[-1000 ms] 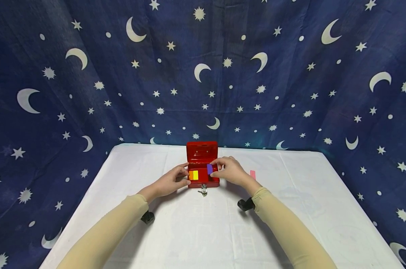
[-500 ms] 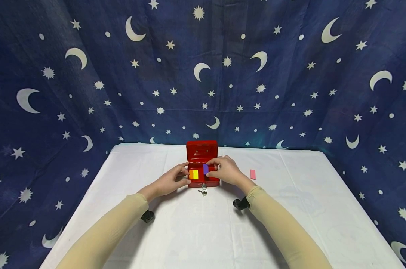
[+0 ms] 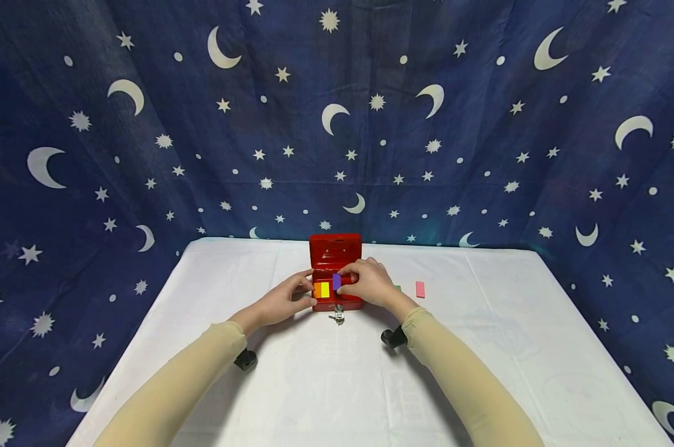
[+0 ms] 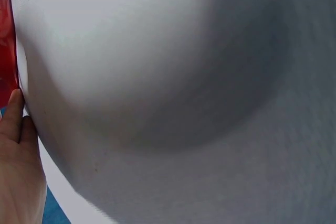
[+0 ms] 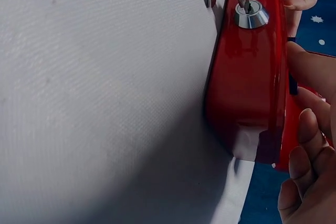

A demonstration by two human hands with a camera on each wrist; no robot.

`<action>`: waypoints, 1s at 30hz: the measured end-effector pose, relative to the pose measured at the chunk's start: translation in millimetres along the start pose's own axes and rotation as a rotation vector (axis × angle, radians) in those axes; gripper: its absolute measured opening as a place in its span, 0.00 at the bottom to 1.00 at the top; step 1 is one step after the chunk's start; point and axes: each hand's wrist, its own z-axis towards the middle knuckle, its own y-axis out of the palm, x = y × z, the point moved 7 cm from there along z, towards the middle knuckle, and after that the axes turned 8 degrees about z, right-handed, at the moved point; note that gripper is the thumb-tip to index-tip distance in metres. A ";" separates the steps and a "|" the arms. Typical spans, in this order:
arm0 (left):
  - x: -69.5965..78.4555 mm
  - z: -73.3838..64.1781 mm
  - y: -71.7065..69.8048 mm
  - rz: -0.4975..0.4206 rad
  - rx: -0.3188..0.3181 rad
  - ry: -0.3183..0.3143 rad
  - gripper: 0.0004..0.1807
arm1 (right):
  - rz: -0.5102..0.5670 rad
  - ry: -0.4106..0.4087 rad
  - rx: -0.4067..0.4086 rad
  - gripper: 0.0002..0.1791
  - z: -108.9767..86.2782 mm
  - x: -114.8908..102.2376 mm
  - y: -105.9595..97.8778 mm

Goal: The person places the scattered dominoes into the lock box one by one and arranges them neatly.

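A small red cash box stands on the table with its lid raised. An orange block and a yellow block lie side by side in its left part. My left hand grips the box's left end, thumb near the front corner and a finger near the back; the left wrist view shows fingertips against the red wall. My right hand reaches in from the right and pinches a purple block upright between thumb and finger, right of the yellow one. In the right wrist view the block is mostly hidden.
Keys hang from the silver lock on the box front. A pink block lies on the white tabletop to the right. A bit of green shows behind my right wrist. A starry blue curtain hangs behind the table.
My right hand has moved left inside the box with the purple block, closer to the yellow one. The pink block and a green bit have come into fuller view. My left hand stays put.
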 end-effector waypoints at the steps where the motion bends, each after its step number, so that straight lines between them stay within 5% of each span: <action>1: 0.0 0.0 0.1 -0.003 0.000 0.000 0.18 | -0.014 -0.006 -0.004 0.23 0.5 -1.0 0.7; 30: 1.9 -1.2 0.0 -0.029 0.008 0.013 0.18 | -0.349 -0.065 -0.084 0.23 8.0 -9.4 21.0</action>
